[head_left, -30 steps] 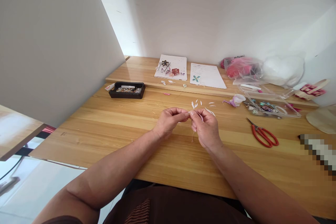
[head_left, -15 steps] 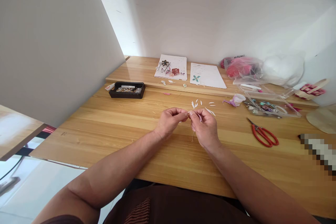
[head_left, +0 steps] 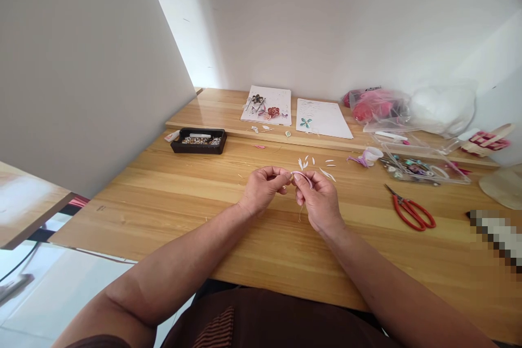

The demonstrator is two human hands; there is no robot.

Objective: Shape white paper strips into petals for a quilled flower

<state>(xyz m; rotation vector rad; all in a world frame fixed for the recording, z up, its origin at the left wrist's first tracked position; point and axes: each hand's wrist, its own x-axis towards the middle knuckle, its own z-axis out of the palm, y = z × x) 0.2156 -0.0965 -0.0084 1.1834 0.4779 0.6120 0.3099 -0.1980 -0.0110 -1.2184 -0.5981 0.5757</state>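
Observation:
Over the middle of the table, my left hand (head_left: 263, 190) and my right hand (head_left: 320, 198) meet fingertip to fingertip. A narrow curved lilac strip (head_left: 304, 176) arches over my right thumb, pinched between that thumb and the fingers. Its near end reaches the fingertips of my left hand, which are closed in a pinch there; the exact contact is too small to make out. A fine thread (head_left: 300, 213) dangles below my right hand. Just beyond the hands lie several slim white petal-shaped pieces (head_left: 303, 164).
Red-handled pliers (head_left: 411, 212) lie to the right. Behind them stand a clear box (head_left: 424, 171) of small parts and a cup with lilac thread (head_left: 361, 160). A black bead tray (head_left: 198, 148) is at the left. Paper sheets (head_left: 326, 119) and plastic bags (head_left: 379, 109) occupy the raised ledge.
More of the lilac strip now shows, bowed up over my right thumb. My fingertips have shifted slightly around it; both hands stay in nearly the same place.

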